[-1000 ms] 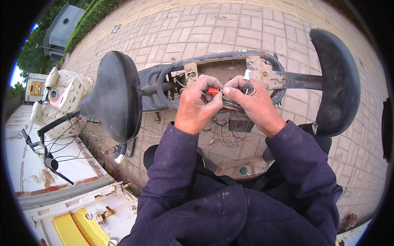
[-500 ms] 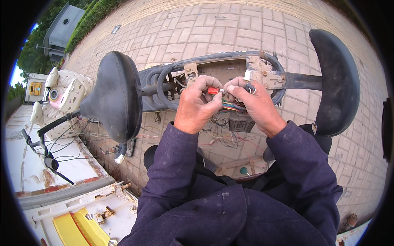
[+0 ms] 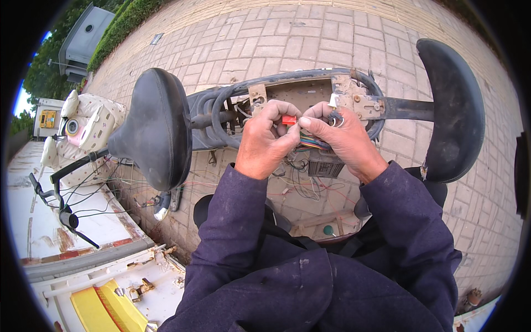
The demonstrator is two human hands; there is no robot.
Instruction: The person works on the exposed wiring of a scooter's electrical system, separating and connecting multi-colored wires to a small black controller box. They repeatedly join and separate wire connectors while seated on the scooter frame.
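Observation:
My left hand point(image 3: 265, 141) pinches a small red plastic connector point(image 3: 289, 120) over the opened frame point(image 3: 298, 87) of a two-seat vehicle. My right hand point(image 3: 345, 144) has thumb and forefinger closed at the connector's right end, on what looks like a thin wire end, largely hidden. A bundle of coloured wires point(image 3: 312, 144) hangs below my fingers. A white plug point(image 3: 333, 100) and dark wire loops sit just above my right hand. Beneath the bundle is a dark box point(image 3: 324, 166) with more loose wires around it.
A black saddle point(image 3: 149, 133) is at left, a curved black seat point(image 3: 451, 110) at right. Handlebar point(image 3: 69, 220), child seat point(image 3: 83, 133) and rusty white metal panels point(image 3: 77, 216) with a yellow piece point(image 3: 105, 304) lie left. Paving point(image 3: 310, 39) surrounds the frame; hedge point(image 3: 110, 39) and grey structure point(image 3: 86, 41) stand beyond.
My right thumb and forefinger backed slightly away from the connector, exposing a small pale tip, and have now come back against it. Both hands otherwise keep their places.

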